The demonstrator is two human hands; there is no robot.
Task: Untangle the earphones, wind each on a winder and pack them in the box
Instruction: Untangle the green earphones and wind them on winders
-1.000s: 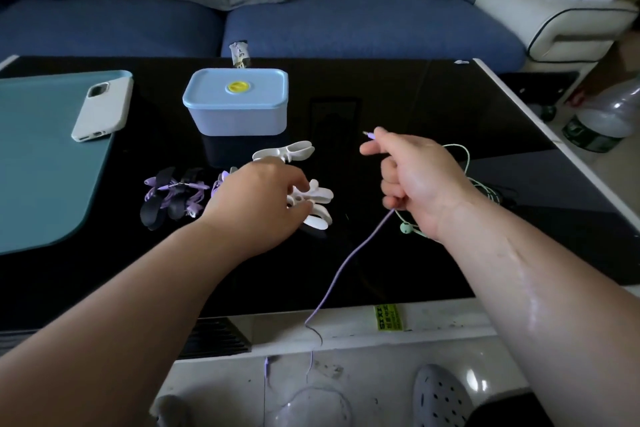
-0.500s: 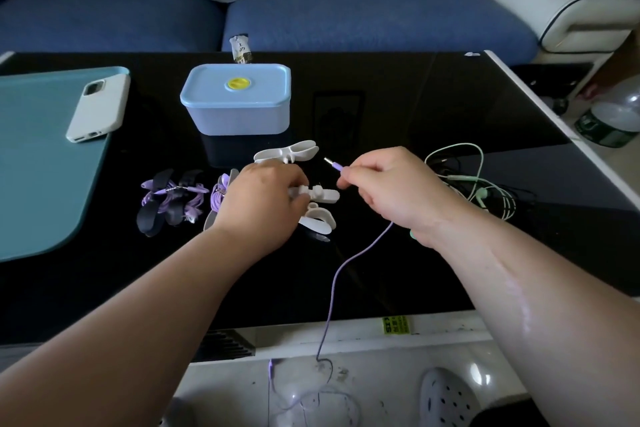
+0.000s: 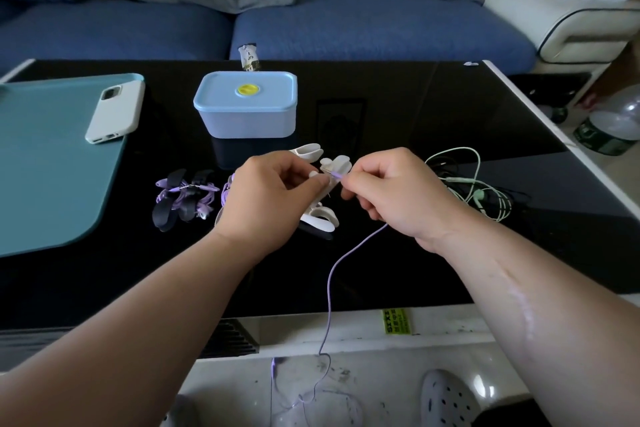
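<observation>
The left hand (image 3: 263,198) fingers grip a white winder (image 3: 337,165); the right hand (image 3: 398,191) fingers pinch the purple earphone (image 3: 329,288) plug at it, cable hanging to the floor (image 3: 381,392). One wound set (image 3: 180,198) lies on the surface (image 3: 415,107); green earphones (image 3: 481,191) look not yet wound, box (image 3: 246,118) closed

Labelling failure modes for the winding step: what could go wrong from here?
1. The purple cable hangs off the table edge to the floor beside a shoe; winding may snag it, or it gets stepped on.
2. The right hand pinches only the plug end at the white winder held in the left hand; it could slip free.
3. The green earphones lie tangled close to the right wrist, which might drag them.
</observation>
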